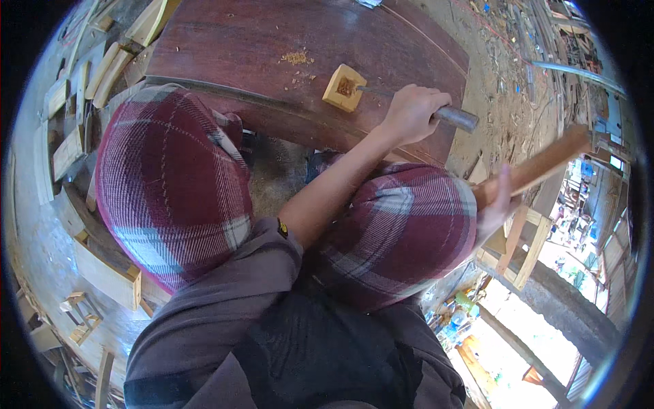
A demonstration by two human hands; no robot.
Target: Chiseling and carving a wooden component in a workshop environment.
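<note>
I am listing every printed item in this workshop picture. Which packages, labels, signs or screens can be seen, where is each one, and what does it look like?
Bottles: low on the right, below the person's knee, a small cluster in green, blue and white; too small to tell any labels.
Signs or screens: none can be made out; the far right edge is too blurred to tell.

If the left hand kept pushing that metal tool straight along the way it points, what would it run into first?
The left hand holds a chisel aimed up-left at the small wooden block. Its tip already seems to sit in the block's hollow, so it would meet the block's wood first, with the dark board beneath, though depth is hard to judge.
</note>
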